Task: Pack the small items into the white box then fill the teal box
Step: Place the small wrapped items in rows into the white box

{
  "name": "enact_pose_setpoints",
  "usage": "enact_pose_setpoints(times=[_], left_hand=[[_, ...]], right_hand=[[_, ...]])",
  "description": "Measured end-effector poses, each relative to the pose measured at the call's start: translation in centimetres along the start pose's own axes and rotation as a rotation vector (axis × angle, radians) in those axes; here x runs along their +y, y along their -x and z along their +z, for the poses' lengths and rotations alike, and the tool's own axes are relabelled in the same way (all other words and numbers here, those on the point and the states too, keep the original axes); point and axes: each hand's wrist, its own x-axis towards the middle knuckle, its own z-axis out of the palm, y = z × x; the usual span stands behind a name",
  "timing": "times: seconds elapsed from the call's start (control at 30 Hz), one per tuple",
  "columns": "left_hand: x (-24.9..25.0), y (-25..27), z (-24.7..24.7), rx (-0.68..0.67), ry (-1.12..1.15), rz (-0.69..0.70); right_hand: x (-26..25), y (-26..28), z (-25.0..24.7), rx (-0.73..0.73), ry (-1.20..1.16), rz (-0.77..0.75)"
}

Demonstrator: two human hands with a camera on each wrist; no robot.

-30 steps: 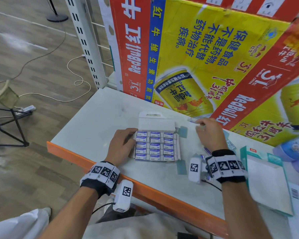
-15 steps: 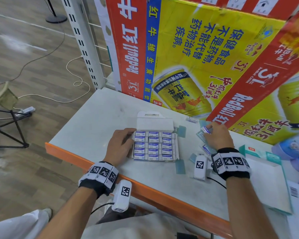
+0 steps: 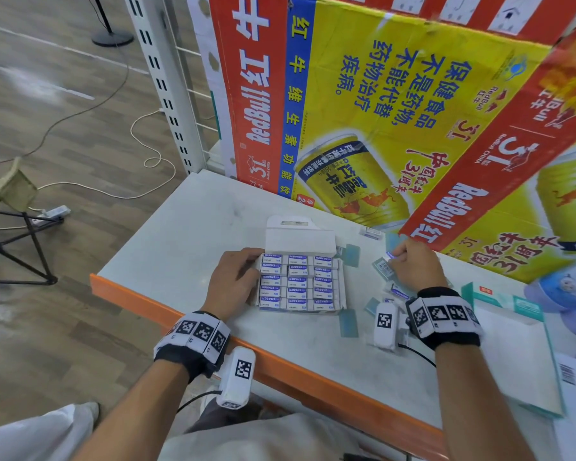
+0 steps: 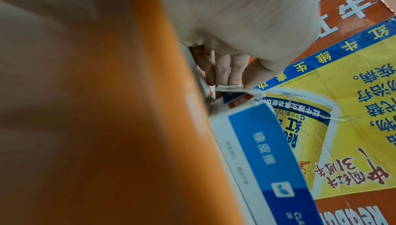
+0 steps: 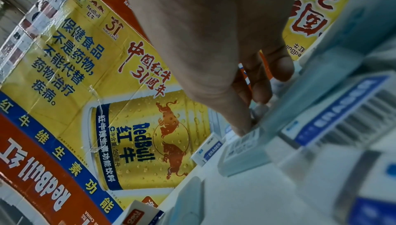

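An open white box (image 3: 341, 289) holds rows of blue-and-white erasers (image 3: 298, 281), with its lid (image 3: 300, 241) folded back. My left hand (image 3: 251, 261) grips the box's left side, thumb on the top corner; the left wrist view shows its fingers (image 4: 222, 69) curled at the box (image 4: 257, 152). To the right, my right hand (image 3: 393, 257) pinches a small eraser (image 3: 389, 255) just above the table. Its thumb (image 5: 237, 120) presses on a barcoded eraser (image 5: 246, 139). Loose erasers (image 3: 383, 269) lie under and beside it. The teal box (image 3: 512, 344) lies flat at the far right.
A large Red Bull cardboard panel (image 3: 379, 128) stands along the back of the white table (image 3: 180, 244). One eraser (image 3: 371, 232) lies near its foot. Flat teal pieces (image 3: 348, 323) lie around the box. The orange table edge (image 3: 280, 361) runs near me. Blue packs (image 3: 566, 287) sit far right.
My right hand has drawn back from the far eraser toward the loose pile and now pinches an eraser. The left hand has stayed on the box.
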Motion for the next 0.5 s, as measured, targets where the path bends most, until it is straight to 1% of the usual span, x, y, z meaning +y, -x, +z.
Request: enact_pose_setpoints(times=[0.13, 0.27, 0.33, 0.43, 0.5], left_hand=[[0.1, 0.0, 0.0, 0.003, 0.004, -0.001], [0.1, 0.0, 0.0, 0.0, 0.0, 0.004], [0.1, 0.0, 0.0, -0.001, 0.004, 0.005], [0.1, 0.0, 0.0, -0.001, 0.011, -0.004], [0.0, 0.1, 0.0, -0.004, 0.014, -0.009]], right_hand=[[0.1, 0.0, 0.5, -0.007, 0.008, -0.04], [0.3, 0.2, 0.6, 0.004, -0.08, -0.064], [0.1, 0.4, 0.2, 0.037, -0.164, -0.146], [-1.0, 1.3, -0.3, 0.056, -0.282, -0.323], [-1.9, 2.1, -0.5, 0.049, -0.351, -0.373]])
